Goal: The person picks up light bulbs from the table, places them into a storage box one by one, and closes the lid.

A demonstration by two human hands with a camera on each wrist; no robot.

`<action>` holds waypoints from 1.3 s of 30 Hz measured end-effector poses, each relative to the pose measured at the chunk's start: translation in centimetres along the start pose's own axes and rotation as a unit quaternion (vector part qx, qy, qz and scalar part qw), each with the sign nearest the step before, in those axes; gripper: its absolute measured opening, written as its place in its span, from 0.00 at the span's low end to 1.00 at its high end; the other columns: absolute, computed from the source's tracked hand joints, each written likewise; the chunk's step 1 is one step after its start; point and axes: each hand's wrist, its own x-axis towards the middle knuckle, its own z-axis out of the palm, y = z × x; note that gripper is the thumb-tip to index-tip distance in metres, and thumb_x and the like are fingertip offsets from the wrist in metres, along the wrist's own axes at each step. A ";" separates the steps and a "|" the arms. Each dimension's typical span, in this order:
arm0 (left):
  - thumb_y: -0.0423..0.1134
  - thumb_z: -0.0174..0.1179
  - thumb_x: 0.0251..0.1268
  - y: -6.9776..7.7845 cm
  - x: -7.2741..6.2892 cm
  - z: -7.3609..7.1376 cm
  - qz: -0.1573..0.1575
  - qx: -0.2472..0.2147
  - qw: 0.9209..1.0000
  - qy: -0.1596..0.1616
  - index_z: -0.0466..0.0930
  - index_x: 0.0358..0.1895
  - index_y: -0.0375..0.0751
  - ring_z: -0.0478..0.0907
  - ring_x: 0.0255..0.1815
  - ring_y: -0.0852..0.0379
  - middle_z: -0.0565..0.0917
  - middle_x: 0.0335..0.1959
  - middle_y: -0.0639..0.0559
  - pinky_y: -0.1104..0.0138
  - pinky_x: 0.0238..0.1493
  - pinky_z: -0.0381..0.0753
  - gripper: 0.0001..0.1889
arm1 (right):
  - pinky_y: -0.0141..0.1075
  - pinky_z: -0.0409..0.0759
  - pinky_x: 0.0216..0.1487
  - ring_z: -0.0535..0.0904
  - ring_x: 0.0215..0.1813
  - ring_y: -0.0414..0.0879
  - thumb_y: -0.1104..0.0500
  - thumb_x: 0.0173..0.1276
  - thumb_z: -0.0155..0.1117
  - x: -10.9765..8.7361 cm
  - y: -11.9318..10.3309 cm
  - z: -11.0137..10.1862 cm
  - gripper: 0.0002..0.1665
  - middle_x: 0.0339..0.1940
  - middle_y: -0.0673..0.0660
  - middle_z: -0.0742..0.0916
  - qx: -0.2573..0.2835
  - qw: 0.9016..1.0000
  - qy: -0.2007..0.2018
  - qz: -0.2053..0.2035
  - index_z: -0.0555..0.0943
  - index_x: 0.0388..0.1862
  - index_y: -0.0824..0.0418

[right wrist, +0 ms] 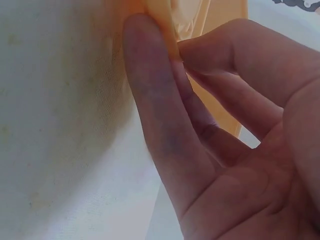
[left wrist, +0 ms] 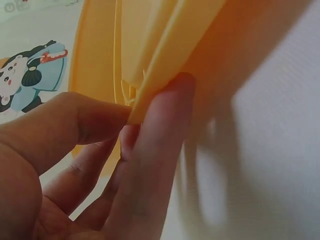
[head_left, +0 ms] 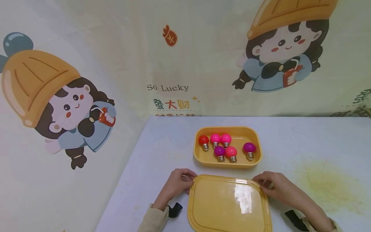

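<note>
A flat yellow plastic lid (head_left: 220, 203) with a raised rim lies in front of the person, its near edge cut off by the head view. At its far left corner the left hand (head_left: 178, 183) pinches the rim; the left wrist view shows thumb and index finger on either side of the yellow edge (left wrist: 155, 65). The right hand (head_left: 275, 185) pinches the far right corner likewise, its thumb and finger gripping the rim (right wrist: 167, 25) in the right wrist view. Just beyond the lid stands a yellow tray (head_left: 197, 156) holding several small bulbs, among them a red bulb (head_left: 204, 141) and a purple bulb (head_left: 249, 148).
The white tabletop (head_left: 162, 145) carries a yellowish stain (head_left: 330, 187) at the right. A cartoon-printed backdrop (head_left: 203, 64) rises behind and to the left of the table. Dark straps (head_left: 175, 210) show at both wrists.
</note>
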 end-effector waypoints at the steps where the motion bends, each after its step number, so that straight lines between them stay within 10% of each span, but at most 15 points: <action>1: 0.25 0.60 0.58 0.1 0.0 0.0 -0.002 -0.001 1.000 -0.001 0.85 0.44 0.38 0.84 0.31 0.57 0.87 0.37 0.47 0.62 0.27 0.86 0.12 | 0.29 0.80 0.32 0.78 0.34 0.30 0.67 0.62 0.66 0.0 0.0 0.0 0.15 0.36 0.44 0.84 0.000 1.000 -0.001 -0.001 0.85 0.49 0.63; 22: 0.27 0.60 0.59 1.5 -0.4 -0.6 -0.011 -0.024 0.999 0.032 0.85 0.45 0.38 0.85 0.34 0.56 0.87 0.40 0.47 0.59 0.30 0.87 0.12 | 0.30 0.82 0.30 0.79 0.36 0.32 0.67 0.66 0.65 0.0 -1.1 -1.3 0.14 0.41 0.50 0.85 0.006 0.999 0.030 -0.013 0.84 0.51 0.60; 39: 0.33 0.64 0.65 2.8 -0.7 -1.5 0.015 -0.035 0.998 0.050 0.85 0.50 0.37 0.85 0.38 0.56 0.86 0.43 0.44 0.60 0.33 0.87 0.12 | 0.35 0.86 0.29 0.83 0.41 0.35 0.60 0.72 0.62 -0.7 -1.0 -2.6 0.27 0.52 0.68 0.81 0.138 0.990 -0.023 -0.007 0.71 0.67 0.70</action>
